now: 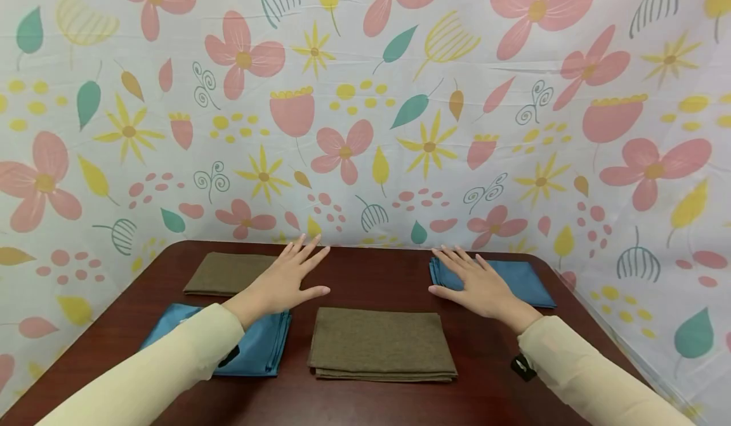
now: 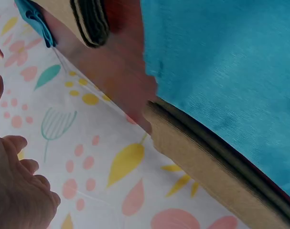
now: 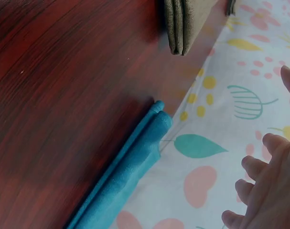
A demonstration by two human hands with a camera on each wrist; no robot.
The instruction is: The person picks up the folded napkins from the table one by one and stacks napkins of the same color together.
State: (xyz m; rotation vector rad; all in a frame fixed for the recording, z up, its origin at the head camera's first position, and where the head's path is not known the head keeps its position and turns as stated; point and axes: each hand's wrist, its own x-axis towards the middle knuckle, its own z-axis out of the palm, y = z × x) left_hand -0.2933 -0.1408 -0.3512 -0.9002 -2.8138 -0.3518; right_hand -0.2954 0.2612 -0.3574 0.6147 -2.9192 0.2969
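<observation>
Head: dark red-brown tabletop [image 1: 377,280], rounded far corners, against flower-printed sheet [image 1: 365,64]. Left hand [image 1: 288,280], fingers spread apart, at rear brown cloth [image 1: 225,272]; left blue cloth [image 1: 263,346] partly behind sleeve [image 1: 171,356]; front brown cloth [image 1: 379,343] near centre. Right hand [image 1: 476,283], fingers also apart, overlaps right blue cloth [image 1: 528,283] in view.

Left wrist: folded cloths bordering pale sheet.

Right wrist: tabletop wood grain, blue fold near sheet.

room to pass over the table [image 1: 379,280] between my left hand [image 1: 282,281] and right hand [image 1: 478,286], front brown cloth [image 1: 381,340] lying nearer me, floral backdrop [image 1: 365,127] blocking beyond
</observation>
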